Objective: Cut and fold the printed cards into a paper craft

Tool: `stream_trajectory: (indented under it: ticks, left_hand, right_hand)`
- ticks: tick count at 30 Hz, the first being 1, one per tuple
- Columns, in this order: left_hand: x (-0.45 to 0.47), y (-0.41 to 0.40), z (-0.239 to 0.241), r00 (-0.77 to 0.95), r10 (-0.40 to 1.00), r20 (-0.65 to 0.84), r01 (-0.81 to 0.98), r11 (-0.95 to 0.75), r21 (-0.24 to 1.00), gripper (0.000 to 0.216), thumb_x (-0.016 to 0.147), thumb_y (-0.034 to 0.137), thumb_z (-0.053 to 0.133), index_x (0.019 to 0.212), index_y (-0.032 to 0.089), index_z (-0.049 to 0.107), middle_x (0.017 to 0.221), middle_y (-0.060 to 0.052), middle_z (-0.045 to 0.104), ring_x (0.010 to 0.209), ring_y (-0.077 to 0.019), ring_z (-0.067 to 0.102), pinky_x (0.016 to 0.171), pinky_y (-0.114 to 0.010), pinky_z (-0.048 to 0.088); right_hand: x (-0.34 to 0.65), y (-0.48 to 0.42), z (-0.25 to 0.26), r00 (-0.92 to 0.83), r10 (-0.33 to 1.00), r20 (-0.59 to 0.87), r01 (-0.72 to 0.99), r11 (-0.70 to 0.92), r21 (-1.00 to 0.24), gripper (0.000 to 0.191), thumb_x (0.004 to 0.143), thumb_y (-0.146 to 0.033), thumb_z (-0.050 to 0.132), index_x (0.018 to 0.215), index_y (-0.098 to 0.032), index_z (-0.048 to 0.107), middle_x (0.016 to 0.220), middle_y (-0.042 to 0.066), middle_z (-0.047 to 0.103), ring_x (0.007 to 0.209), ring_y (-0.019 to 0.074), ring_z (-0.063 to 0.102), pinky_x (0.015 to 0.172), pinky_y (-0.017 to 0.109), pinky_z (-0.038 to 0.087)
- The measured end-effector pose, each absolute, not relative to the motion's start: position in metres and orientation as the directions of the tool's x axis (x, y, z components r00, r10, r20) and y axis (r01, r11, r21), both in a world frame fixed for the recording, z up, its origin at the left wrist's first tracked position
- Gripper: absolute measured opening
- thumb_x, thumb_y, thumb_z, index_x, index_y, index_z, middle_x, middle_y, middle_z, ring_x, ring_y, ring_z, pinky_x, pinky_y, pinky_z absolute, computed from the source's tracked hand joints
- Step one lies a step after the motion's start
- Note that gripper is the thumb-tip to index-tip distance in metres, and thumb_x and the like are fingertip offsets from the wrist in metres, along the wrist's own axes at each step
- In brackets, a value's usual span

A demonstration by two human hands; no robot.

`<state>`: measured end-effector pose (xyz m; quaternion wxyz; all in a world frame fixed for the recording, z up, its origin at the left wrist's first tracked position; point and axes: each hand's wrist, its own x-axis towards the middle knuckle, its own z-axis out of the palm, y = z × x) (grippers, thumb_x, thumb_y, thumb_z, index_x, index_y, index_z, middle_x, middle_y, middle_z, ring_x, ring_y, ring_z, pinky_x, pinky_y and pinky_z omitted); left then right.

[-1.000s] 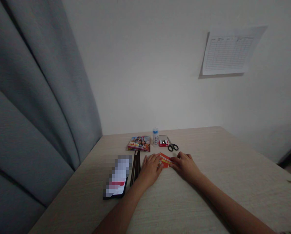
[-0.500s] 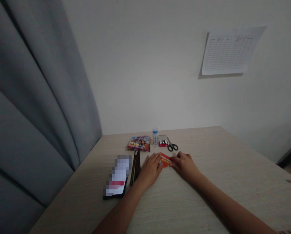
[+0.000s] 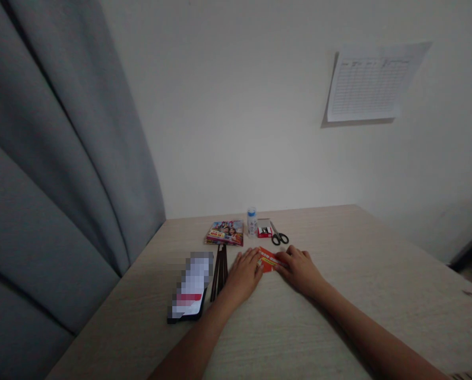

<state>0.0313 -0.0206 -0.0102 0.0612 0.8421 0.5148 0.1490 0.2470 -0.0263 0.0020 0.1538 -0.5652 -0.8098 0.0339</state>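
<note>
A small piece of red-orange printed paper (image 3: 267,259) lies on the table between my hands. My left hand (image 3: 244,272) rests on its left side, fingers stretched out flat and the thumb apart near the lower edge. At the right edge, my right hand (image 3: 299,266) has its thumb and fingers closed on the paper, which hides that end. Several thin dark brown sticks (image 3: 220,269) lie just left of my left hand. A pair of scissors (image 3: 280,238) with black handles sits beyond my right hand.
Behind the paper stand a small clear bottle with a blue top (image 3: 252,221) and an open red-and-white box (image 3: 265,232). A stack of colourful leaflets (image 3: 226,233) is at back left, a phone (image 3: 190,287) at front left. A grey curtain (image 3: 81,132) borders the table's left side.
Almost nothing differs. Both hands stay on the red paper in nearly the same place, and the whole view has shifted very slightly.
</note>
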Motion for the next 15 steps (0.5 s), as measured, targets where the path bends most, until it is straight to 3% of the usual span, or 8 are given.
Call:
stream_trajectory:
  ticks: [15]
  left_hand:
    - [0.03, -0.019, -0.016, 0.411, 0.893, 0.182, 0.874, -0.443, 0.201, 0.045, 0.101, 0.039, 0.035, 0.142, 0.024, 0.046, 0.156, -0.003, 0.04, 0.146, -0.0207, 0.03, 0.122, -0.049, 0.02]
  right_hand:
    - [0.232, -0.028, 0.003, -0.138, 0.964, 0.229, 0.943, 0.198, -0.268, 0.043, 0.084, -0.06, 0.059, 0.112, -0.027, 0.064, 0.108, 0.01, 0.06, 0.107, 0.0297, 0.053, 0.09, 0.043, 0.033]
